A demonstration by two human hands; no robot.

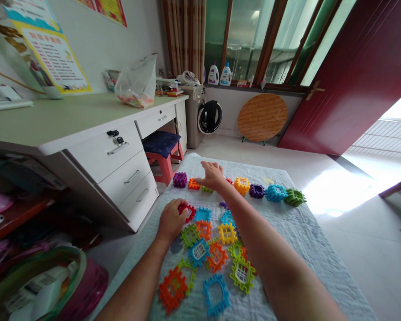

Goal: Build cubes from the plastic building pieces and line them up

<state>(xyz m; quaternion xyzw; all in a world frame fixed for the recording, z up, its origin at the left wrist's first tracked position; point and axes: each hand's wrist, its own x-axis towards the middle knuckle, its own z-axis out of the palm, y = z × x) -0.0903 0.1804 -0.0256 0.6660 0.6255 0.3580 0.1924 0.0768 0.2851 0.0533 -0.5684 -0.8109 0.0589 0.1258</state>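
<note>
One orange piece [173,290] and one blue piece [217,309] lie nearest on the cloth-covered table [300,249], with more loose pieces [227,233] beyond them. The left hand [171,219] touches a red piece [189,214] with curled fingers; whether they grip it cannot be told. Farther off, the right hand [212,175], fingers spread and released, hovers at the row of stacks [242,185], near the purple stack [179,180].

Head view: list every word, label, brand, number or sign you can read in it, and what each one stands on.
None reads clearly enough to quote.
Yellow-edged wall poster: a large heading over rows of small print, too blurred to read reliably.
Left detergent-style bottle: label too small.
Right detergent-style bottle: label too small.
White packaging in the tub: printing too blurred.
</note>
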